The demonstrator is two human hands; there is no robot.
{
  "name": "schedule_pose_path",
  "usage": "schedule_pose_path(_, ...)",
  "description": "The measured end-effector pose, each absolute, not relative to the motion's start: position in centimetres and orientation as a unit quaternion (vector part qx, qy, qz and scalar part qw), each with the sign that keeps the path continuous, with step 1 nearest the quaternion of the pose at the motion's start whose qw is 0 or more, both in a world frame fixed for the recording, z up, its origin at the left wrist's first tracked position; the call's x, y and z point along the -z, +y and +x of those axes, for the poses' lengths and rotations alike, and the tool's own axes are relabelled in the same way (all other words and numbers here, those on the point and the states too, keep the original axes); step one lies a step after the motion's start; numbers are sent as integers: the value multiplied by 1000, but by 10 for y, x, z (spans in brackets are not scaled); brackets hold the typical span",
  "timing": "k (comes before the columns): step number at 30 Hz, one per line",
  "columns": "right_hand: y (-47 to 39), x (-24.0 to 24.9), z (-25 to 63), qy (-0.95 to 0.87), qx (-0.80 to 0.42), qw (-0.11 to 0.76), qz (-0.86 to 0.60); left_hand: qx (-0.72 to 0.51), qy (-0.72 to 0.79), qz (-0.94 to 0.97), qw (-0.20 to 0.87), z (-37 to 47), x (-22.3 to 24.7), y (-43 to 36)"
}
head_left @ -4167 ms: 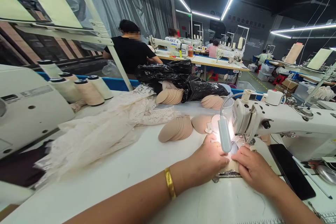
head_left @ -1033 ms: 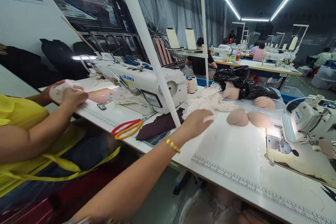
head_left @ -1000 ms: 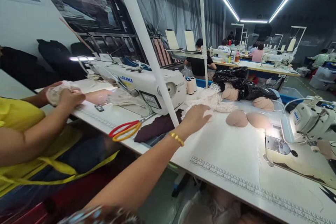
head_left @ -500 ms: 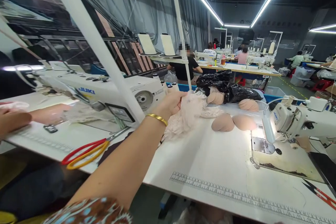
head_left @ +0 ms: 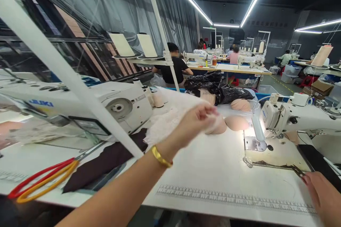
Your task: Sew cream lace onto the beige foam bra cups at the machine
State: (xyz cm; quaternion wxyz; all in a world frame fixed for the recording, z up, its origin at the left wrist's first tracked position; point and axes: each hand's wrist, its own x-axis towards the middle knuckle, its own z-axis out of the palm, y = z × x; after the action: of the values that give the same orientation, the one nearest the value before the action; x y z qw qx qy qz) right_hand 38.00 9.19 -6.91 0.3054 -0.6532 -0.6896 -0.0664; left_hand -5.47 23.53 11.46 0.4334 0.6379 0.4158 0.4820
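My left hand (head_left: 198,122), with a gold bangle on the wrist, is closed over the pile of white lace fabric (head_left: 163,117); a pale, blurred piece of cloth stretches from its fingers. Beige cups (head_left: 236,123) lie just to its right. At the right front, my right hand (head_left: 321,191) is closed around small thread snippers (head_left: 298,171), whose blades point toward the plate of the sewing machine (head_left: 279,117).
Left of the lace stand another sewing machine (head_left: 117,104) and a white pole. Large red and yellow scissors (head_left: 46,179) and dark cloth (head_left: 103,163) lie on the left. Black plastic bags (head_left: 221,87) sit behind the cups. A person (head_left: 173,69) sits beyond.
The view has turned right. My left hand has moved right from the lace pile, drawing pale cloth along. My right hand has come into view, holding the snippers that lay on the table.
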Motion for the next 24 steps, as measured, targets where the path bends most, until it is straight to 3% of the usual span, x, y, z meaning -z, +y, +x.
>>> schedule_pose_path(3,89,39,326,-685,-81,321,-649,-324,420,652,543,-26,-66,207)
schedule_pose_path(5,92,20,292,-744,-90,319,-580,-266,399,641,600,-13,-49,195)
schedule_pose_path(11,116,-1,232,-802,155,317,-482,-223,335,640,654,7,-43,180)
schedule_pose_path(16,122,2,216,-815,182,294,-465,-189,338,671,633,3,-47,177)
schedule_pose_path(19,115,10,244,-817,138,268,-491,-137,374,768,501,-34,-66,190)
schedule_pose_path(22,109,24,298,-779,165,238,-556,-260,511,800,179,-86,-87,213)
schedule_pose_path(24,108,31,329,-767,204,208,-572,-322,529,784,41,-106,-92,224)
